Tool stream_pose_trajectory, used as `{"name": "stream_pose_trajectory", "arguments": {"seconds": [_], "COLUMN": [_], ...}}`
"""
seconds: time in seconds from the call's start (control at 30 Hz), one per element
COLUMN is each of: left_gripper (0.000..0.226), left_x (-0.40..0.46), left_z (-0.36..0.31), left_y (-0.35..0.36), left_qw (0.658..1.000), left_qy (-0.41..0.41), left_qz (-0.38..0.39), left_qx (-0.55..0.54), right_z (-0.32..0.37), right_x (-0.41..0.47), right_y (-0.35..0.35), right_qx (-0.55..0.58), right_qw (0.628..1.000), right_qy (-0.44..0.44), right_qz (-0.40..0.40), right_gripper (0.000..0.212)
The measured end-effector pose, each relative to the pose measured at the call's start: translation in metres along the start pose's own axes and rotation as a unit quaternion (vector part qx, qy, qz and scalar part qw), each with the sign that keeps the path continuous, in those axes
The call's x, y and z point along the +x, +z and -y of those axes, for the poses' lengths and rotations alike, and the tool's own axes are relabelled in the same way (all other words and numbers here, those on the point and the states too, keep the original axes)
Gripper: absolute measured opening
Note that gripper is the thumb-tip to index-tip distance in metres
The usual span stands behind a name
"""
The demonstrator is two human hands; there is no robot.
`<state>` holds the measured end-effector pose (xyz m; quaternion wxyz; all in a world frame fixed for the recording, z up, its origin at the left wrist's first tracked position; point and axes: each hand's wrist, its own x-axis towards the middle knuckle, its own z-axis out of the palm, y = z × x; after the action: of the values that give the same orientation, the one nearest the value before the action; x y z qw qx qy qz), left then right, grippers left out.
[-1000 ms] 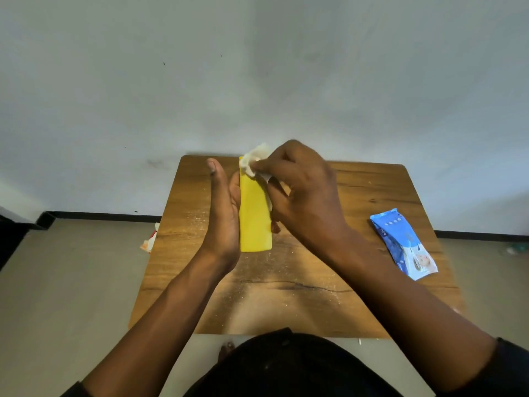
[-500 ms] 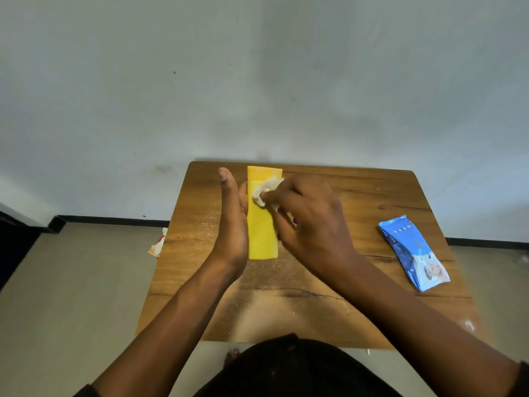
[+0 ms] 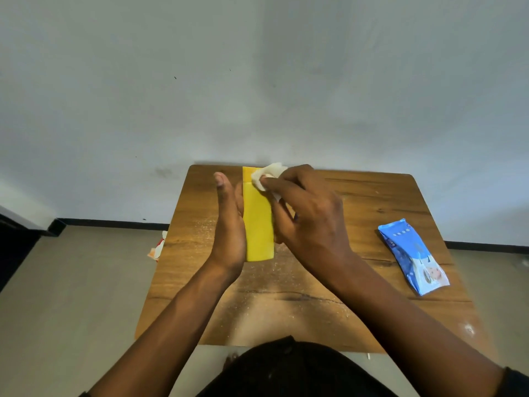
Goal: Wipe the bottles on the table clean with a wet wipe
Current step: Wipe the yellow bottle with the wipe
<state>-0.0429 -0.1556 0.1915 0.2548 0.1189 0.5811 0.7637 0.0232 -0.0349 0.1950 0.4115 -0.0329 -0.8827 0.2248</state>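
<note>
Fingers of left hand [image 3: 229, 224] straight & together, palm flat vs left side of yellow bottle [image 3: 259, 224], thumb up. Right hand [image 3: 309, 222] fingers curled, pinching white wet wipe [image 3: 267, 174] onto bottle's top end. Bottle: plain yellow, flat-sided, w/ darker cap band, between both hands over far middle of wooden table [image 3: 372, 213]. Blue wipe pack [image 3: 413, 256] lies well apart at right.

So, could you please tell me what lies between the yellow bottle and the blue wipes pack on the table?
In the head view, the right hand, pinching the wet wipe, lies against the yellow bottle; beyond it, only bare wooden table reaches the wipes pack.
</note>
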Motion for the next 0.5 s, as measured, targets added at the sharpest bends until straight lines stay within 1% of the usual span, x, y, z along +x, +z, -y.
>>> {"name": "stream_pose_trajectory", "arguments": {"seconds": [0.13,0.27,0.4,0.5], "left_gripper": [0.094,0.094,0.088,0.085], "left_x": [-0.002,-0.004,-0.006,-0.008], "left_z": [-0.005,-0.008,-0.007,-0.004], "left_y": [-0.005,0.000,0.009,0.015], "left_qw": [0.998,0.997,0.997,0.998], "left_qy": [-0.003,0.002,0.000,0.011], "left_qz": [0.058,0.070,0.070,0.054], "left_qx": [-0.011,-0.015,0.010,0.028], "right_z": [-0.011,-0.005,0.004,0.009], "right_x": [-0.005,-0.006,-0.004,-0.001], "right_y": [-0.008,-0.012,-0.014,-0.011], "right_qx": [0.019,0.026,0.049,0.003], "right_qw": [0.997,0.995,0.996,1.000], "right_qy": [0.066,0.090,0.056,-0.008], "right_qz": [-0.021,-0.046,-0.045,-0.020], "right_gripper": [0.021,0.023,0.023,0.025]}}
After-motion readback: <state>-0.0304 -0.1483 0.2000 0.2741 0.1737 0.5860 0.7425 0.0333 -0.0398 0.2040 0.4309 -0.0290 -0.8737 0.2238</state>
